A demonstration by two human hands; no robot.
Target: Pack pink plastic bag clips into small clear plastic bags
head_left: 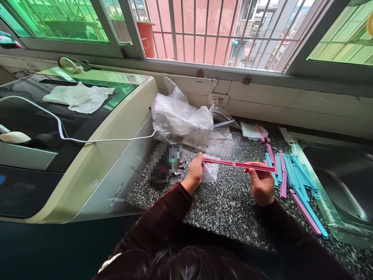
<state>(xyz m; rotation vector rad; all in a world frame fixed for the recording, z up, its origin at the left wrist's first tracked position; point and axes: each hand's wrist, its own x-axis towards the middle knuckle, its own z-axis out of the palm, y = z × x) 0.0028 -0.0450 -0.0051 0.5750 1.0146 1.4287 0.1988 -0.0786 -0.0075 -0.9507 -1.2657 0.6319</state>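
Note:
A long, slim pink plastic bag clip (221, 161) is stretched out nearly level between my two hands, with a pale joint at its middle. My left hand (196, 173) is closed around its left end. Toward the other end, my right hand (261, 186) pinches it between thumb and fingers. A small clear plastic bag (211, 173) shows below the clip beside my left hand; whether my fingers also grip it, I cannot tell. Right of my right hand lies a loose pile of blue clips (298, 177) and pink clips (282, 179).
Crumpled clear plastic bags (183, 116) lie against the wall on the speckled counter (221, 210). A blurred dark object (164, 163) is left of my left hand. A metal sink (344, 175) borders the right, a large appliance (116, 155) with a white cable (61, 128) the left.

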